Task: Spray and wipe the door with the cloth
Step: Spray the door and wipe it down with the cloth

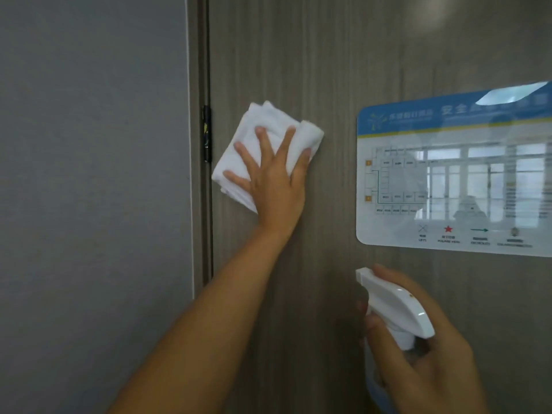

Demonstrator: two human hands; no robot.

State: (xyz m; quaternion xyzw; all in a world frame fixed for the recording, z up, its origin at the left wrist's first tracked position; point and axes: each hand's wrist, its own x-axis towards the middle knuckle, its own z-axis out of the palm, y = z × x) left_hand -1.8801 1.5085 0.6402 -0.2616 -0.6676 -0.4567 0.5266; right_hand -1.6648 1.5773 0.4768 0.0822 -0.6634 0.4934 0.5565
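Observation:
The brown wood-grain door (313,55) fills the middle and right of the head view. My left hand (270,177) presses a folded white cloth (263,130) flat against the door near its hinge edge, fingers spread and straight. Lower right, my right hand (430,339) grips a white spray bottle (394,306) by its neck. The nozzle points up and left at the door, close to it. The bottle's body is mostly hidden by the hand.
A glossy floor-plan sign (454,174) with a blue header is fixed to the door at the right. A black hinge (206,134) sits in the gap between door and frame. A grey wall (89,174) stands at the left.

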